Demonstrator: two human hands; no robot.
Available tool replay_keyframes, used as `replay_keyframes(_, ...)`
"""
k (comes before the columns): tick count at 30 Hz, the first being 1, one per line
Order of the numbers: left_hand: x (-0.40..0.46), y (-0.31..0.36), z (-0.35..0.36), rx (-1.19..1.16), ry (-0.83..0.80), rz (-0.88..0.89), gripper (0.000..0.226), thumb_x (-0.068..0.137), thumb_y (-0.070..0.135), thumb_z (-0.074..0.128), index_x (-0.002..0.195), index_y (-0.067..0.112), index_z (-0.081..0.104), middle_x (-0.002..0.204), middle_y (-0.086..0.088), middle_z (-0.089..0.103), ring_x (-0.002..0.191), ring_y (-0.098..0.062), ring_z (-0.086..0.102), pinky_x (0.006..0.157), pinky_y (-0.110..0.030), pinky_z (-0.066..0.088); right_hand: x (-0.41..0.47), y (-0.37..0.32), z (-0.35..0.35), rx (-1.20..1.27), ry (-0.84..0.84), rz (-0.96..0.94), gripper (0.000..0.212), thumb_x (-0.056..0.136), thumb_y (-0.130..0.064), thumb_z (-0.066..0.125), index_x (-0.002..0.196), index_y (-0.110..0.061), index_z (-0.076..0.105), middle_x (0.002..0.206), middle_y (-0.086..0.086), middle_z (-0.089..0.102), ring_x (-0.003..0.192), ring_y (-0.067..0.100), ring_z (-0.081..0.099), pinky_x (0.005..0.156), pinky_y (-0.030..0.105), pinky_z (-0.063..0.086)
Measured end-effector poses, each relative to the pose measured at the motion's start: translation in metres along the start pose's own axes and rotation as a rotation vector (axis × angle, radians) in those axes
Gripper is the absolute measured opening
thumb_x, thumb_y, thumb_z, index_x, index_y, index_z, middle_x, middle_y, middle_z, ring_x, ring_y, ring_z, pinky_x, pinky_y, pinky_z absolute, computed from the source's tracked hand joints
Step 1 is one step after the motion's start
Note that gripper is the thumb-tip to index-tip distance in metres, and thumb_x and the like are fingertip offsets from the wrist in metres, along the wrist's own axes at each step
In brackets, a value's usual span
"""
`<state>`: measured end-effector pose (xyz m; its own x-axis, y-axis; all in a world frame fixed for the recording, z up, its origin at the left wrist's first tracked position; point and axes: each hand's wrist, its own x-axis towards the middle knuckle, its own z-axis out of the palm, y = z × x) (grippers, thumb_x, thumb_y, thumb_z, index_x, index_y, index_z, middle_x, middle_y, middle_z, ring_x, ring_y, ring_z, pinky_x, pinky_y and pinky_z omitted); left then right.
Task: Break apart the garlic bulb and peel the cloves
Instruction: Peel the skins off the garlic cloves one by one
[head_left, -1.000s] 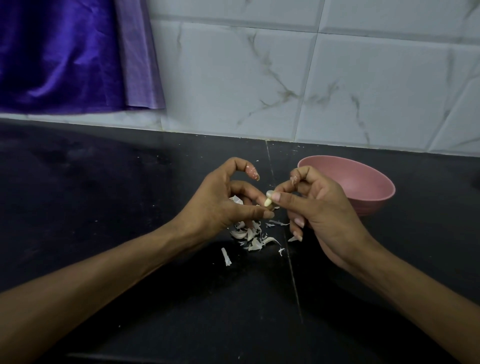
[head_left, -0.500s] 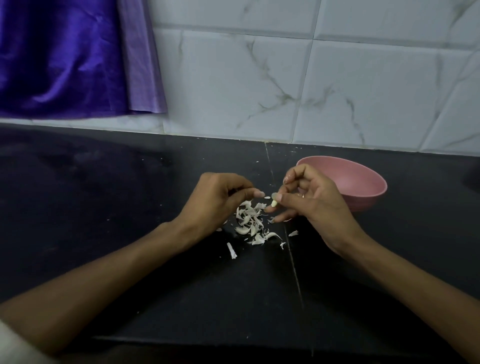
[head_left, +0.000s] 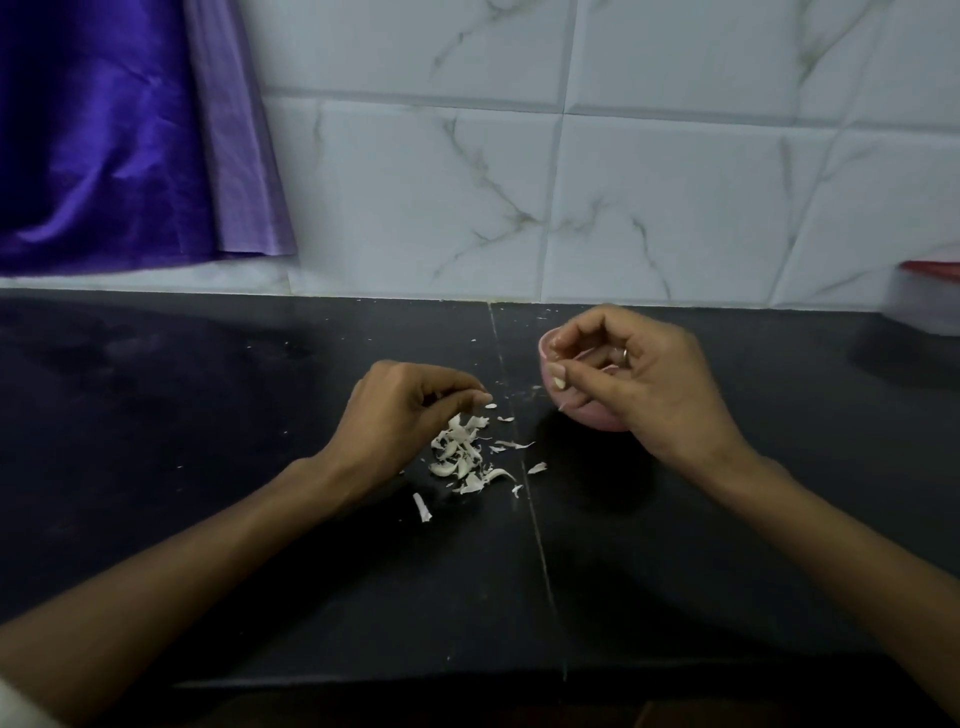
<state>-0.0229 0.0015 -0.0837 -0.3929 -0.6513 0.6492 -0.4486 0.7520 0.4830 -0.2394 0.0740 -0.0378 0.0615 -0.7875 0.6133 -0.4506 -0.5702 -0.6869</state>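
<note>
— From the head view, what is held, and where?

— A small pale peeled garlic clove (head_left: 560, 383) is pinched between thumb and fingertips of the right hand (head_left: 644, 384), whose other fingers are curled. Half a second ago that hand was held just beside the left one over the scraps; it has since been carried to the right and is now held over the round pink plastic bowl (head_left: 597, 418), most of which is hidden beneath it.

— What is meant by that for the task?

— The peeling of this clove is judged finished, and its release into the bowl is expected next. Whether other cloves lie inside cannot be told.

— And the other hand?

— The left hand (head_left: 410, 410) has been lowered to the heap of white papery garlic skins (head_left: 460, 452). Its fingers are curled with the tips drawn together; whether a scrap or a fresh clove is pinched there cannot be told. No whole bulb is seen.

— The surface and the room?

— The skins are scattered on a black stone counter (head_left: 208, 519), beside a seam. White marble-veined wall tiles (head_left: 623, 182) are seen behind, a purple satin cloth (head_left: 104, 130) is hung at the left, and a clear red-lidded container (head_left: 930, 301) is cut off at the right edge.
</note>
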Motion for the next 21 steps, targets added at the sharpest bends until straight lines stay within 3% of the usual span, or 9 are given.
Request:
replay_keyframes(3, 0.012, 0.014, 0.005, 0.068, -0.047, 0.108, 0.021, 0.091, 0.032, 0.064, 0.104, 0.021, 0.076, 0.091, 0.012, 0.075, 0.073, 0.007, 0.063, 0.068, -0.035, 0.058, 0.008, -0.004, -0.029, -0.153, 0.036, -0.072, 0.020, 0.083, 0.001, 0.075, 0.091, -0.015, 0.066, 0.086, 0.001, 0.069, 0.070, 0.011, 0.070, 0.064, 0.024, 0.059)
replay_keyframes(9, 0.054, 0.044, 0.025, 0.223, -0.214, 0.216, 0.022, 0.093, 0.015, 0.063, 0.113, 0.018, 0.072, 0.104, 0.002, 0.073, 0.097, -0.021, 0.066, 0.077, -0.041, 0.053, 0.025, 0.017, -0.061, -0.357, 0.066, -0.025, 0.017, 0.085, -0.003, 0.074, 0.097, -0.013, 0.067, 0.078, 0.000, 0.073, 0.070, 0.011, 0.070, 0.074, 0.039, 0.060)
replay_keyframes(14, 0.061, 0.049, 0.033, 0.231, -0.213, 0.243, 0.019, 0.092, 0.014, 0.063, 0.109, 0.017, 0.072, 0.106, 0.002, 0.072, 0.100, -0.020, 0.062, 0.080, -0.040, 0.051, 0.020, 0.023, -0.066, -0.384, 0.077, -0.022, 0.022, 0.088, 0.002, 0.068, 0.097, -0.018, 0.069, 0.086, -0.004, 0.073, 0.083, 0.006, 0.069, 0.076, 0.031, 0.060)
replay_keyframes(18, 0.050, 0.040, 0.021, 0.208, -0.245, 0.257, 0.019, 0.090, 0.036, 0.065, 0.099, 0.021, 0.073, 0.092, 0.008, 0.070, 0.086, -0.012, 0.061, 0.071, -0.041, 0.053, 0.013, 0.015, -0.064, -0.320, 0.055, -0.009, 0.015, 0.087, -0.002, 0.069, 0.092, -0.016, 0.071, 0.083, -0.004, 0.072, 0.081, 0.009, 0.069, 0.071, 0.031, 0.060)
replay_keyframes(21, 0.040, 0.027, 0.006, 0.209, -0.264, 0.195, 0.044, 0.081, 0.063, 0.055, 0.086, 0.023, 0.073, 0.083, 0.012, 0.067, 0.077, -0.007, 0.060, 0.064, -0.041, 0.054, 0.006, 0.012, -0.053, -0.258, -0.016, 0.009, 0.013, 0.086, -0.003, 0.071, 0.089, -0.016, 0.072, 0.080, -0.007, 0.071, 0.078, 0.011, 0.069, 0.068, 0.029, 0.059)
